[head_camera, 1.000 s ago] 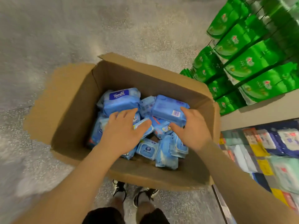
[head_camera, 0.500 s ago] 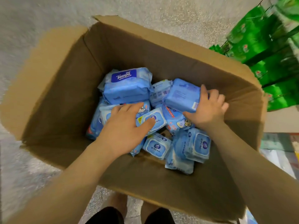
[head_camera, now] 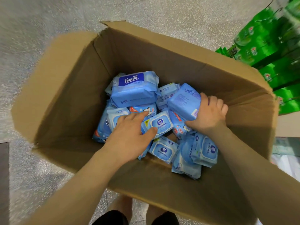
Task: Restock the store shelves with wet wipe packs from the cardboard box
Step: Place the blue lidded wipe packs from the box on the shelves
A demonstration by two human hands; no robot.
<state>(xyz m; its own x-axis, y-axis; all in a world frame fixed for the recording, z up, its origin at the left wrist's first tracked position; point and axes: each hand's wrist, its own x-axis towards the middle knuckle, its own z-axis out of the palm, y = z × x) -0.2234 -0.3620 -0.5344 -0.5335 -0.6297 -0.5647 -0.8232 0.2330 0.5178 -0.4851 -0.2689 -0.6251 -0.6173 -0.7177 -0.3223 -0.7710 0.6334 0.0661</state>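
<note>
Here, an open cardboard box [head_camera: 78,82] sits on a speckled grey floor [head_camera: 40,21], its flaps folded outward, and both of the person's bare arms reach down into it. A loose heap of blue wet wipe packs [head_camera: 164,150] covers the bottom of the box, lying at all angles. At the back of the heap a large Tempo pack [head_camera: 134,90] lies label up, on top of the packs below it. The right hand [head_camera: 209,114] is on a second Tempo pack [head_camera: 184,101], which is tilted with its printed back showing; the fingers [head_camera: 212,101] curl over its right end and the thumb presses against its lower edge, so the hand is closed around that pack. The left hand [head_camera: 129,137] lies palm down over the middle of the heap, its fingers spread and resting on the packs, the thumb touching a small pack with a white oval lid [head_camera: 159,124]; it grips nothing that can be seen. Green packages [head_camera: 266,43] hang in rows at the upper right, just beyond the box's far right corner, blurred. The person's legs and dark shorts [head_camera: 113,218] show below the near wall of the box.
</note>
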